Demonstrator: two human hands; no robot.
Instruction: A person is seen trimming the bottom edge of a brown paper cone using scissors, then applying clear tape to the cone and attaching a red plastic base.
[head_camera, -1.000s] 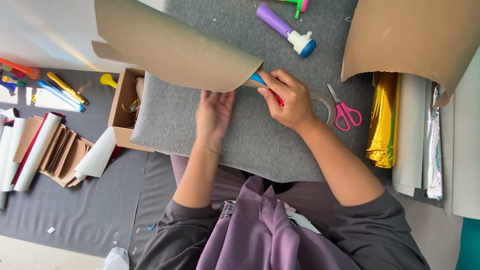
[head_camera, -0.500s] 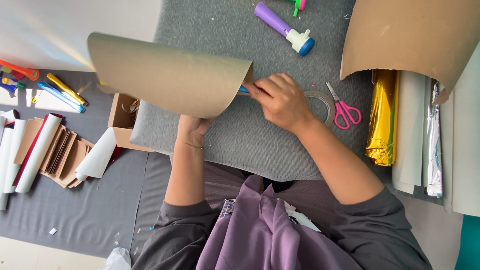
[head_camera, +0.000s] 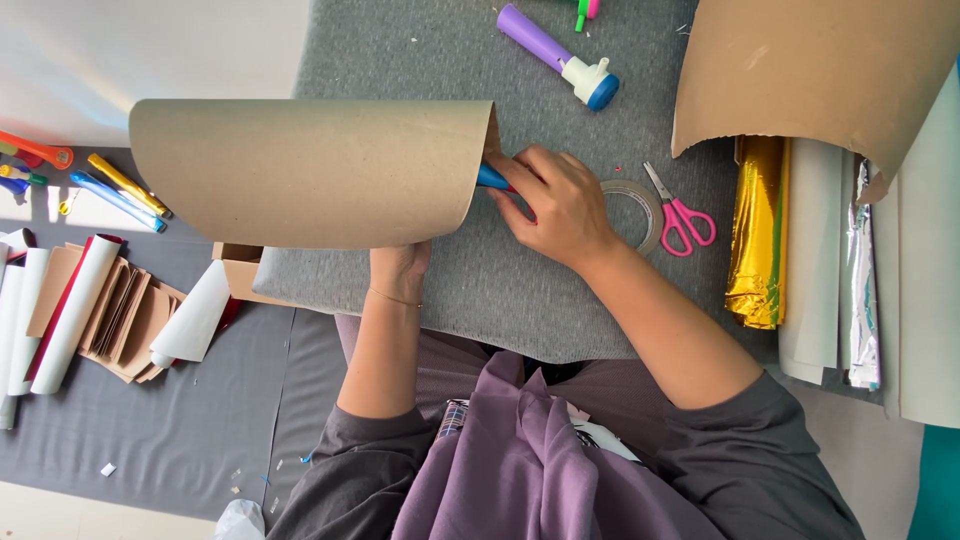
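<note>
A large sheet of brown card (head_camera: 310, 170) curls over above the grey felt mat (head_camera: 480, 290). My left hand (head_camera: 400, 262) is under the curled card, mostly hidden; only its heel and wrist show. My right hand (head_camera: 555, 200) grips a blue-handled tool (head_camera: 492, 179) at the card's right edge; the tool's tip is hidden by the card.
A clear tape roll (head_camera: 640, 205) and pink scissors (head_camera: 680, 215) lie right of my right hand. A purple glue bottle (head_camera: 558, 55) lies at the top. Gold foil roll (head_camera: 755, 235) and another brown sheet (head_camera: 820, 70) are right. Paper rolls (head_camera: 70, 310), markers (head_camera: 110, 190) lie left.
The brown card has rolled over toward me and to the left, covering my left hand. My right hand stays at the card's edge with the blue tool.
</note>
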